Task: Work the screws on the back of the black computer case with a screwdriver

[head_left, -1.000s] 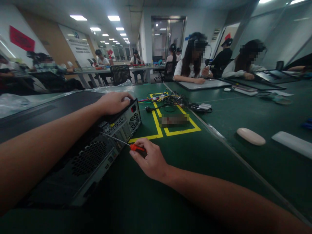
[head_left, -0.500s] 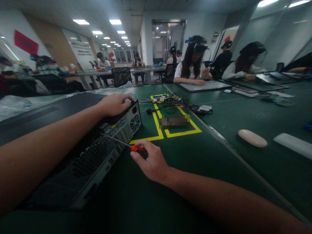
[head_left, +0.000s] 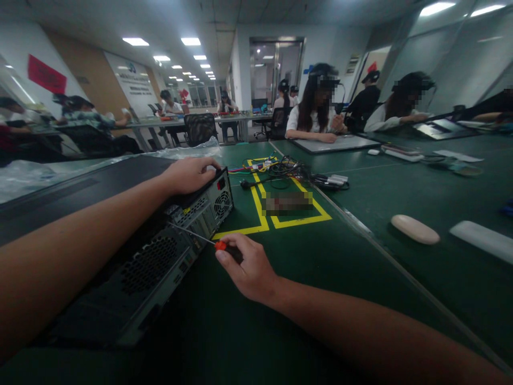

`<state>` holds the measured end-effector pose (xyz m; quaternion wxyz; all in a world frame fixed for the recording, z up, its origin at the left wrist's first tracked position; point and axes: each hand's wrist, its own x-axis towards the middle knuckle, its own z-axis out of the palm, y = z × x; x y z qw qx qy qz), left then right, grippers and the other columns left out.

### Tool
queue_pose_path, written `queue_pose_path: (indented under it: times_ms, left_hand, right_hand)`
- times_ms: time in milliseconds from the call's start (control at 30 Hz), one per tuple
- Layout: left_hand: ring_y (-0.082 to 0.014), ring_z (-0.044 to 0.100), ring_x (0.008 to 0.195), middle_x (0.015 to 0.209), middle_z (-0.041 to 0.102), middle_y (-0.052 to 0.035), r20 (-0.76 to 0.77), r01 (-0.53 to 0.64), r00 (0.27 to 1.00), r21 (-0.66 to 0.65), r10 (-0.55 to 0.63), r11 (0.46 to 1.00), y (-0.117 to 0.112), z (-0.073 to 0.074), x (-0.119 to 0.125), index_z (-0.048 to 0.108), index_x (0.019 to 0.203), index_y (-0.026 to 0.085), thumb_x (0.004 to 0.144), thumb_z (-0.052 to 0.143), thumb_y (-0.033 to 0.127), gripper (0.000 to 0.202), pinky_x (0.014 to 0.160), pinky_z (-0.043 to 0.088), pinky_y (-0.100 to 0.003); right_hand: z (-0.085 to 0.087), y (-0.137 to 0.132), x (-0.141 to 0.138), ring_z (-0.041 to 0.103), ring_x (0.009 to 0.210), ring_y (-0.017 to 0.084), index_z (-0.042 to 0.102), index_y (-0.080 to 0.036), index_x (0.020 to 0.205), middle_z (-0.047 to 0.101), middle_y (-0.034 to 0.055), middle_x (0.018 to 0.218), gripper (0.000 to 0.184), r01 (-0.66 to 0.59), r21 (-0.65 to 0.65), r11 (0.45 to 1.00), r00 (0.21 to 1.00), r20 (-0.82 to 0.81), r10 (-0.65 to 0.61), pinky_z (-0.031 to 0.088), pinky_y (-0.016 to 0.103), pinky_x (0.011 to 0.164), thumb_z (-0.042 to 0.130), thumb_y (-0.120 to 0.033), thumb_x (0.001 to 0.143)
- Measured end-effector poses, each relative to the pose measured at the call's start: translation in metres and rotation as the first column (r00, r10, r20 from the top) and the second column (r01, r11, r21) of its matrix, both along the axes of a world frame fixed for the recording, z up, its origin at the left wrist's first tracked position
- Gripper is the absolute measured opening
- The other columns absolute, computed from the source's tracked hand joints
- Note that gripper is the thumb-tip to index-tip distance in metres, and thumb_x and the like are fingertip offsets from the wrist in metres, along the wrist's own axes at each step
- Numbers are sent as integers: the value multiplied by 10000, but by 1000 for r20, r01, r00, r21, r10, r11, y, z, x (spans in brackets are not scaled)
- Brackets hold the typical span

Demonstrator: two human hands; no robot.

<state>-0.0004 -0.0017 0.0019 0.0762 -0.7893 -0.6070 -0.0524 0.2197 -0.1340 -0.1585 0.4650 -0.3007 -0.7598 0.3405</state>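
A black computer case (head_left: pixel 120 187) lies on its side at the left, with its grey rear panel (head_left: pixel 206 214) facing me. My left hand (head_left: pixel 190 174) rests on top near the far rear corner, palm down, its fingers reaching the edge and partly hidden. In my right hand (head_left: pixel 246 264) is a screwdriver (head_left: pixel 221 246) with an orange and black handle, gripped between thumb and fingers. Its thin metal shaft slants up and left to the rear panel, at the slots beside the honeycomb vent. The exact point where the tip meets the panel is too dark to make out.
Tangled cables (head_left: pixel 286 168) and a blurred block (head_left: pixel 286 203) lie around yellow tape (head_left: pixel 302 219) on the green table. A pale oval object (head_left: pixel 416 229) and a white one (head_left: pixel 483 240) sit to the right. Clear plastic wrap (head_left: pixel 24 176) lies behind the case. Co-workers sit across.
The orange part of the screwdriver handle has turned slightly in my right hand, and the shaft has shifted a little. My left hand stays on the case. My view has tilted slightly.
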Motion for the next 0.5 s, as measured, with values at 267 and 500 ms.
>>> queue_pose_path:
  times_ms: [267, 500]
  left_hand:
    - [-375, 777, 1145, 1255, 838, -181, 15, 16, 1000, -10, -16, 1000, -1, 0, 0, 773, 1522, 197, 1057, 379, 451, 660, 998, 571, -483]
    - [-348, 765, 976, 1082, 829, -161, 24, 14, 1000, -5, -14, 1000, -1, 1, -1, 782, 1505, 199, 1047, 385, 463, 661, 926, 562, -467]
  right_hand:
    - [-4, 1, -4, 789, 891, 205, 672, -255, 1159, 824, 59, 1106, 200, -22, -46, 999, 999, -30, 21, 674, 377, 849, 739, -404, 1044]
    - [-2, 1, -4, 794, 899, 213, 675, -255, 1146, 817, 60, 1091, 176, -21, -49, 999, 999, -29, 20, 673, 386, 860, 722, -395, 1051]
